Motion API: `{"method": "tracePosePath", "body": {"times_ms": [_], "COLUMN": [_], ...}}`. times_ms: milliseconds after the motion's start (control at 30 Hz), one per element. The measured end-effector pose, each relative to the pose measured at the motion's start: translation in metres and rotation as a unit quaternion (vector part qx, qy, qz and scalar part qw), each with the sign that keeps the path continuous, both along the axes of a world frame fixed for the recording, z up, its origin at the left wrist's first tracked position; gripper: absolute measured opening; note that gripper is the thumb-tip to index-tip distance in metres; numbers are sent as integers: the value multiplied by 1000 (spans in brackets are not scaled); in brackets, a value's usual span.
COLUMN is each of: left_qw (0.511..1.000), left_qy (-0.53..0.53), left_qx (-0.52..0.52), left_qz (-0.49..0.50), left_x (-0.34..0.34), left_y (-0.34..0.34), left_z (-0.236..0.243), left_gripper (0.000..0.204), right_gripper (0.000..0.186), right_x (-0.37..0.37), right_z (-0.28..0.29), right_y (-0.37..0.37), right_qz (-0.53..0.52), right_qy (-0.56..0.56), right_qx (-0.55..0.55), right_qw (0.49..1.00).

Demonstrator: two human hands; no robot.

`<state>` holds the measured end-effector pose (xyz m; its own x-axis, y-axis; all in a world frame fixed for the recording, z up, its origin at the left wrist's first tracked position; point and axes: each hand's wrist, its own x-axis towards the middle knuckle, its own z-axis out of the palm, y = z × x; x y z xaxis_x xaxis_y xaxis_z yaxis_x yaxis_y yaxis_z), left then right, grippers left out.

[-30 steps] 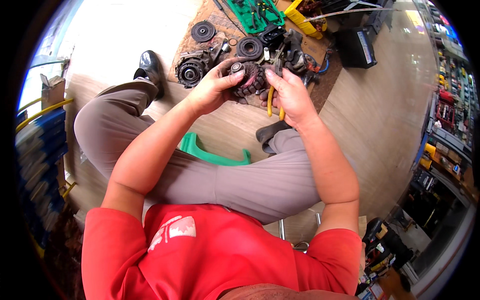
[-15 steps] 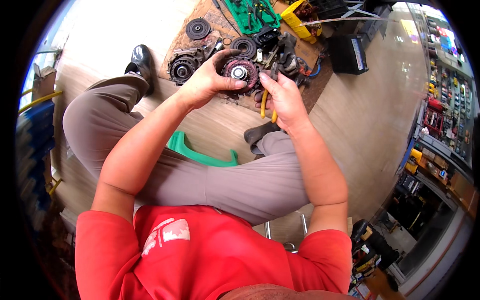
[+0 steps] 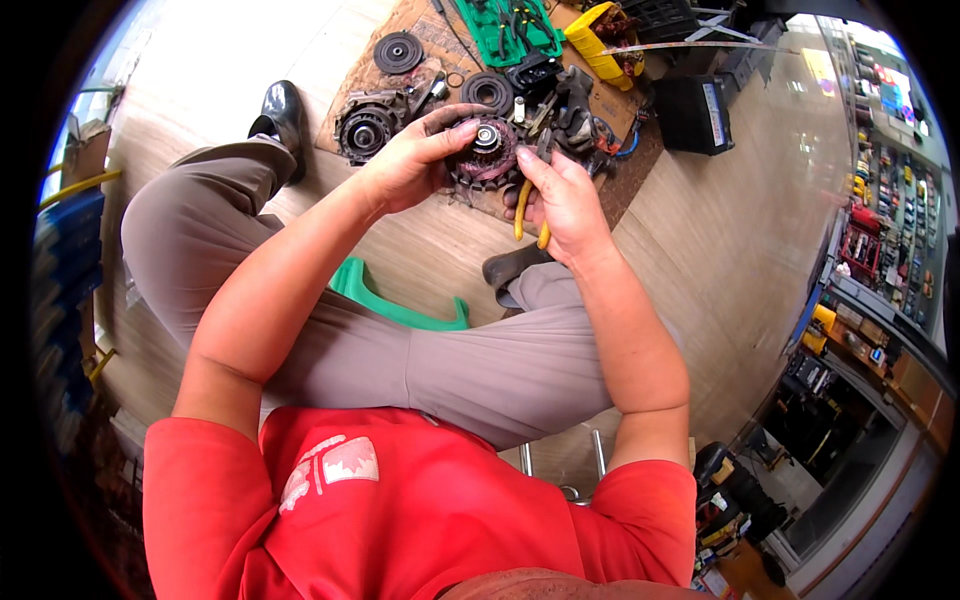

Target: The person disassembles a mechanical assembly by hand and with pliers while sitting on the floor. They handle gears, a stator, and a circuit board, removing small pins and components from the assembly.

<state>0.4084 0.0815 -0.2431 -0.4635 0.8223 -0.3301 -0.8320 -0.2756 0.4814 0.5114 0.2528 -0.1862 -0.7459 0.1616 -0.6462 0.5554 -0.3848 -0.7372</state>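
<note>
My left hand [image 3: 405, 168] is closed round a round alternator part [image 3: 476, 168] with reddish copper windings and a shiny bearing at its centre. Its thumb lies over the upper left of the face, close to the bearing. In my right hand [image 3: 572, 205] are pliers [image 3: 523, 212] with yellow handles, which point back toward me. The pliers' dark jaws are at the right rim of the windings; whether they grip anything there I cannot make out. A dark, toothed housing [image 3: 366, 133] lies left of the part.
Stained cardboard [image 3: 335, 125] lies under the parts. On it are a pulley-like disc [image 3: 398, 52], a dark ring-shaped part [image 3: 487, 90], gloves [image 3: 575, 100] and a green tool case [image 3: 505, 30]. A black battery [image 3: 692, 115] stands right. A green curved piece [image 3: 395, 308] lies near my legs.
My left thumb has shifted from the lower side of the alternator part up to its upper left. The part has tilted in my grip, showing its toothed lower rim. The pliers stay in my right hand.
</note>
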Motion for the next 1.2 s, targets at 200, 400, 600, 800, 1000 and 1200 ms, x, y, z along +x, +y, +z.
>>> {"method": "tracePosePath", "body": {"times_ms": [200, 400, 600, 800, 1000, 1200], "left_qw": [997, 996, 997, 997, 994, 988], "left_qy": [-49, -57, -51, -43, -59, -64], "left_qx": [-59, -55, -28, -34, -57, -118], "left_qz": [30, 46, 59, 57, 67, 80], "left_x": [2, 2, 0, -1, 0, 4], "left_y": [3, 4, 4, 3, 6, 9], "left_z": [-2, -3, -10, -14, -15, -8], "left_gripper": [40, 36, 34, 34, 30, 26], "right_gripper": [34, 42, 41, 41, 39, 22], "right_x": [2, 3, 4, 5, 5, 2], "right_z": [-3, -5, -6, -2, -4, -3], "right_y": [0, -3, -5, -7, -2, 2], "right_qz": [-13, -17, -15, -9, -3, -40], "right_qy": [-20, 3, 6, 15, -7, -22], "right_qx": [-48, -55, -61, -60, -89, -33], "right_qw": [999, 998, 998, 998, 996, 998]}}
